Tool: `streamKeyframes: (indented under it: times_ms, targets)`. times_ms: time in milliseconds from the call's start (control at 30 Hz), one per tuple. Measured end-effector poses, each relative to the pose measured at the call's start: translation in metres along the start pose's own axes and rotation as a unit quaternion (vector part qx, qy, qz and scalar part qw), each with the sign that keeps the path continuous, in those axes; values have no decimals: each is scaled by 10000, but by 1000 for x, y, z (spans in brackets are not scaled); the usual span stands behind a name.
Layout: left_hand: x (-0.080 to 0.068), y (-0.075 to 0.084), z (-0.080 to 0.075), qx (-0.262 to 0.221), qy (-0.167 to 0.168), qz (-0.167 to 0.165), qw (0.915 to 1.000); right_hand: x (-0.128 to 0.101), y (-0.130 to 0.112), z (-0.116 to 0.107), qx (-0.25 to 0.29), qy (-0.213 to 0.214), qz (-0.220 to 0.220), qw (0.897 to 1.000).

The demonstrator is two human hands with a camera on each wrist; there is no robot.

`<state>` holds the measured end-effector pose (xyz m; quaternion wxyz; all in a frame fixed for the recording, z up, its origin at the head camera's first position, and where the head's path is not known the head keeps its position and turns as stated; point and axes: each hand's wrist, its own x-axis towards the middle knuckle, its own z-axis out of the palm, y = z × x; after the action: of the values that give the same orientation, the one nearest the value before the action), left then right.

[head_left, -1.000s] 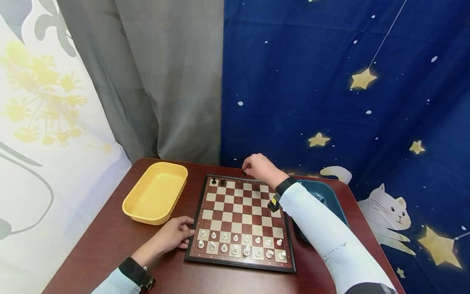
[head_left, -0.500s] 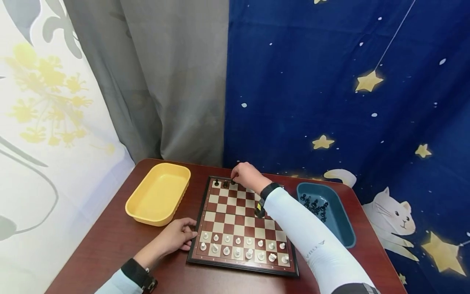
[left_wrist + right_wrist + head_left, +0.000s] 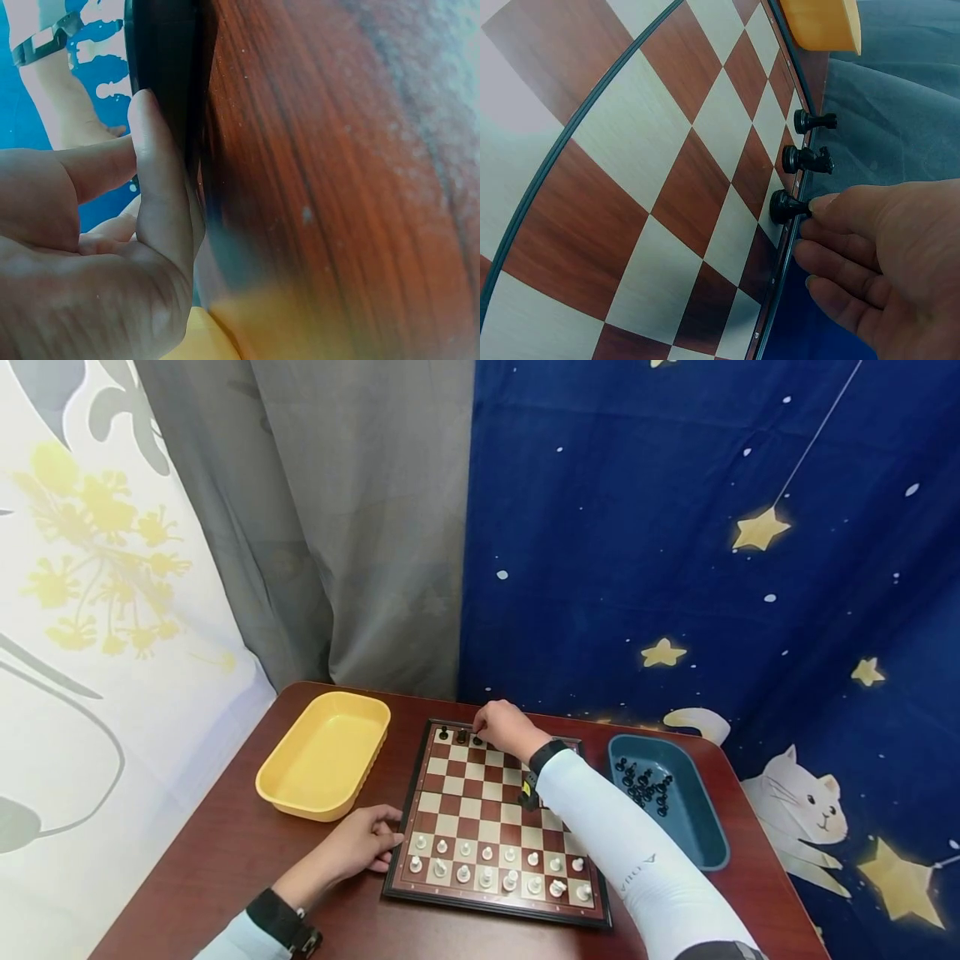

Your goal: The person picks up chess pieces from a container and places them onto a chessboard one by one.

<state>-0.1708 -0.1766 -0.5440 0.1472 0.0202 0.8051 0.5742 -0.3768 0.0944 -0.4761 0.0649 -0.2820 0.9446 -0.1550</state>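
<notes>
right hand point(image 3: 892, 259) pinches black chess piece point(image 3: 781, 207); 2 black pieces point(image 3: 791, 158) to hand's left. left hand point(image 3: 363, 841), fingers loose, touches chessboard point(image 3: 470, 808) edge; yellow tray point(image 3: 326, 756) beyond hand.

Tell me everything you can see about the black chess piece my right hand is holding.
The black piece is glossy and plastic-looking, with a wide round base and a body tapering upward. It looks upright, its base apparently on a light square in the far row of the chessboard, next to the black knight. The right hand pinches its top, hiding the tip's shape.
</notes>
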Motion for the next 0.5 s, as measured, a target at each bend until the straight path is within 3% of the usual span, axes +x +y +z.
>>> streamKeyframes:
  times_ms: [333, 500]
  targets:
    - [-1, 2, -2, -36, -41, 6, 10000, -2, 5, 1, 80, 66, -17, 9999]
    - [-1, 3, -1, -22, -12, -19, 10000, -10, 12, -9, 82, 133, 98, 9998]
